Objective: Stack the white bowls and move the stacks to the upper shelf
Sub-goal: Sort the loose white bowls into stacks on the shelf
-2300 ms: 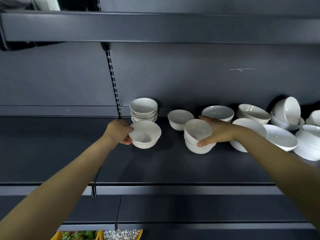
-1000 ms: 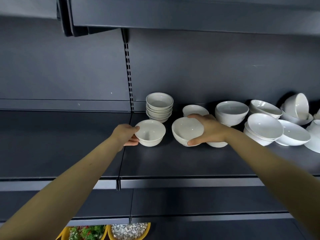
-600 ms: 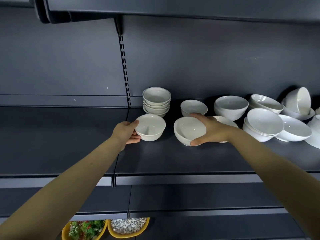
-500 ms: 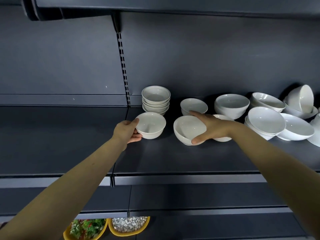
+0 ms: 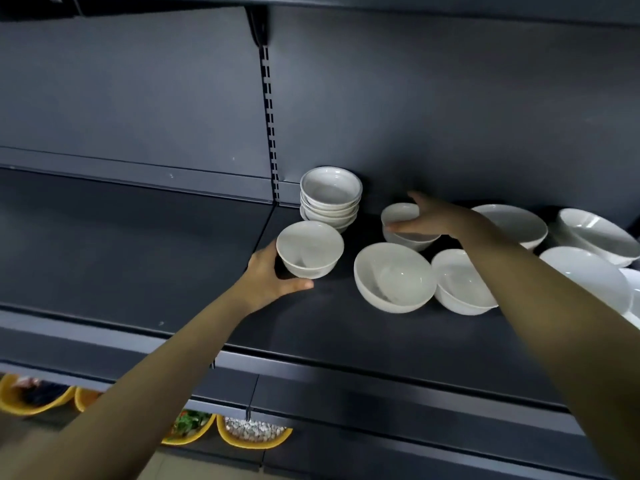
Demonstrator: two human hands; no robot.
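Under the right hand [image 5: 435, 220] sits the back bowl [image 5: 398, 214], its rim directly below the spread fingers [image 5: 414, 199]. Motion blur hides whether they have closed on it. To the left of those fingers, near, the stack [image 5: 330, 195] of small bowls stands against the back wall. The left hand [image 5: 272, 280] holds the front bowl [image 5: 310, 249], fingers curled under its base. That bowl lies just in front of the stack, on or barely off the shelf [image 5: 311, 327]. Both bowls look to match the stack's size, so I judge they belong on it. The left hand is nearer, needing only a short lift up and back. A wider bowl [image 5: 394, 277] lies just in front of the right fingers, and the upper shelf [image 5: 450, 6] runs overhead.
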